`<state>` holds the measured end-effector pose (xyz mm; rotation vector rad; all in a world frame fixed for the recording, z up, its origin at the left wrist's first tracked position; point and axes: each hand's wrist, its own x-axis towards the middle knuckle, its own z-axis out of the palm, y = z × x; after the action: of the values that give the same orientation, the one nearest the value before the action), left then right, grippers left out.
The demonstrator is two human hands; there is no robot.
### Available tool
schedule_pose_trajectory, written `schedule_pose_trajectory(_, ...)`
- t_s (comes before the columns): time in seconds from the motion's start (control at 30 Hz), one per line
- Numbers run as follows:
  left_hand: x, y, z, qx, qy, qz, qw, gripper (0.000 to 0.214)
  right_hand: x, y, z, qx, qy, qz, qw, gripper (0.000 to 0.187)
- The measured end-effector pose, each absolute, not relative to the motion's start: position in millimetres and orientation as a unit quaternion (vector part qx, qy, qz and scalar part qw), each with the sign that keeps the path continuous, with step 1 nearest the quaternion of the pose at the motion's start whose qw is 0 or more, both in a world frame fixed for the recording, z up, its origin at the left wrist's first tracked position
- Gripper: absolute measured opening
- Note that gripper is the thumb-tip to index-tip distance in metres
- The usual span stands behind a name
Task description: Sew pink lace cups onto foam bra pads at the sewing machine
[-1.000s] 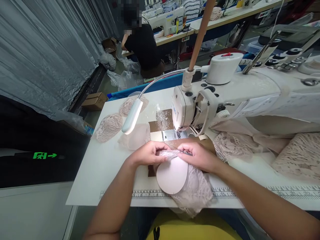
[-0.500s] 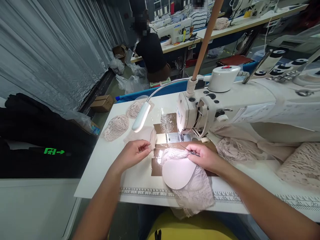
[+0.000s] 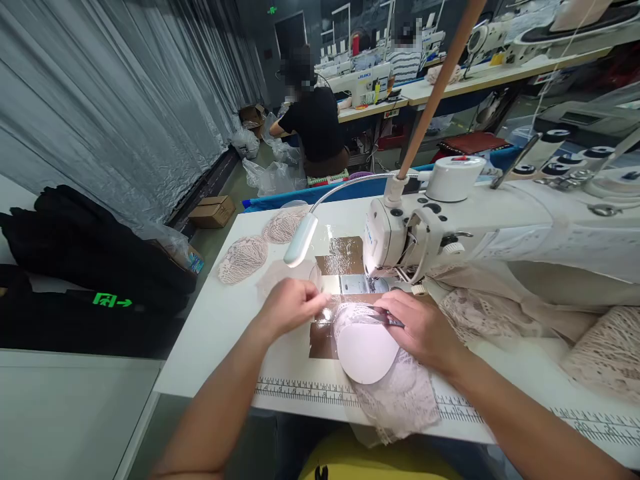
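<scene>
Left hand (image 3: 293, 303) moved nearer foam cup (image 3: 367, 350), right hand (image 3: 425, 330) gripping its edge

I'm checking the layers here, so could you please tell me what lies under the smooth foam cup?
Pink lace shows under the foam cup, hanging off the table. The right hand rests on its far edge. Whatever else lies beneath is covered.

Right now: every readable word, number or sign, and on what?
"JUKI": on the far sewing machine.
Numbers on the ruler: too small to read.
blue label on the near machine head: blurred.
Green exit sign, left: pictogram and arrow, no words.
</scene>
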<state>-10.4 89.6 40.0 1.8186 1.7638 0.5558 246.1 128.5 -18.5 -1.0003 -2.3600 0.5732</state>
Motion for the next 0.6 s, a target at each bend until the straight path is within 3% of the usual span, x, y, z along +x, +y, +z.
schedule_pose_trajectory(0.1, 7.0, 82.1, 21.9, 0.637, 0.642, 0.182, 0.386, 0.038, 240.0, 131.0, -20.5, -0.402, -0.856, 0.233, 0.229, 0.024)
schedule_pose_trajectory(0.23, 17.8, 83.4, -7.2, 0.572, 0.594, 0.278, 0.492, 0.027, 234.7, 134.6, -22.8, -0.436, -0.827, 0.308, 0.176, 0.021)
schedule_pose_trajectory(0.47, 29.8, 83.7, -12.0, 0.42, 0.508, 0.34, 0.671, 0.035, 241.8, 129.5, -15.3, -0.377, -0.784, 0.456, 0.186, 0.024)
schedule_pose_trajectory(0.6, 40.7, 79.7, -15.9, 0.366, 0.486, 0.388, 0.692, 0.036, 241.7, 127.9, -10.5, -0.36, -0.786, 0.467, 0.185, 0.025)
